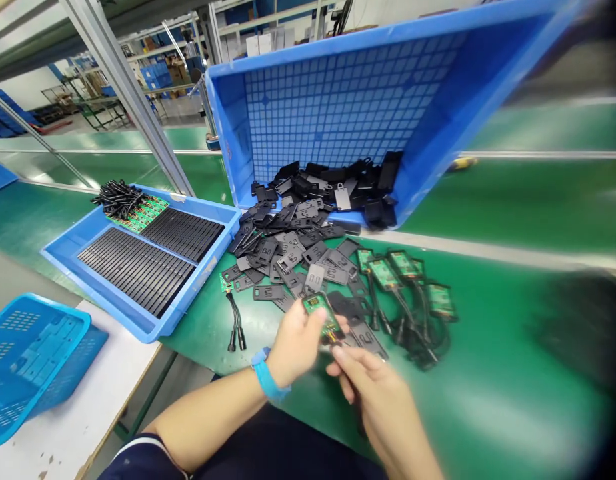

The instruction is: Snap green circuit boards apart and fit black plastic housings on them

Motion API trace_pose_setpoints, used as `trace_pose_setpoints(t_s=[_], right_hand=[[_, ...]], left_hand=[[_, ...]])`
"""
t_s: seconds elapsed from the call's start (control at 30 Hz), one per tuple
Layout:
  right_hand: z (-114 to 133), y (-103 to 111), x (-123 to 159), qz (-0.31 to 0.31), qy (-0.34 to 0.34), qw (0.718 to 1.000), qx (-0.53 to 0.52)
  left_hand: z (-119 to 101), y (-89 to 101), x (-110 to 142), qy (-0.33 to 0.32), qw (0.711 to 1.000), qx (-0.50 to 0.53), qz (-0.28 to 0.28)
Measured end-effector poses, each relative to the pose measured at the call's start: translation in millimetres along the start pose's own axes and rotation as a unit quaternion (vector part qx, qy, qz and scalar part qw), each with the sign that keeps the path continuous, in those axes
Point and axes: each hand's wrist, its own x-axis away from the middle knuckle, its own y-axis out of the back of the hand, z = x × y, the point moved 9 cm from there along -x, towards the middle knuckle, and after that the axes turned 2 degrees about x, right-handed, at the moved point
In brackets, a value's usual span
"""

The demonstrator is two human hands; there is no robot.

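Observation:
My left hand, with a blue wristband, is closed around a small green circuit board set in a black shell. My right hand is close under it, fingers pinched at the board's lower end where thin wires hang; what they grip is blurred. Both hands hover over the green mat near the table's front edge. Just beyond them lies a heap of black plastic shells. To the right sit several finished green boards with black cables.
A big blue crate is tipped on its side behind the heap, shells spilling out. A shallow blue tray at left holds rows of black parts, green boards and cables. A blue basket stands at near left. One loose cable lies by the tray.

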Motion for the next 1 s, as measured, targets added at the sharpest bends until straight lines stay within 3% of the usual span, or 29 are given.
trace_pose_setpoints(t_s=[0.17, 0.37, 0.43, 0.6, 0.67, 0.73, 0.83, 1.0], right_hand=[[8, 5, 0, -0.057, 0.044, 0.996, 0.048], [16, 7, -2, -0.055, 0.077, 0.988, 0.123], [15, 7, -4, -0.049, 0.073, 0.99, 0.111], [7, 3, -4, 0.022, 0.011, 0.999, -0.043], [10, 2, 0, 0.048, 0.002, 0.994, -0.098], [18, 10, 5, 0.03, 0.029, 0.992, -0.117], [25, 19, 10, -0.024, 0.069, 0.996, -0.052], [19, 9, 6, -0.033, 0.041, 0.997, 0.061]], left_hand=[[-7, 7.8, 1, -0.081, 0.991, -0.092, -0.047], [-1, 8.8, 0, -0.06, 0.996, -0.057, -0.041], [1, 6.5, -1, -0.032, 0.999, -0.019, -0.008], [-7, -9.7, 0, 0.021, 0.983, 0.051, 0.177], [-12, -4.1, -1, 0.024, 0.981, 0.051, 0.187], [-15, 4.7, -3, 0.03, 0.982, 0.077, 0.167], [-11, 5.9, -2, 0.062, 0.976, 0.122, 0.171], [-8, -6.2, 6, 0.08, 0.963, 0.152, 0.209]])
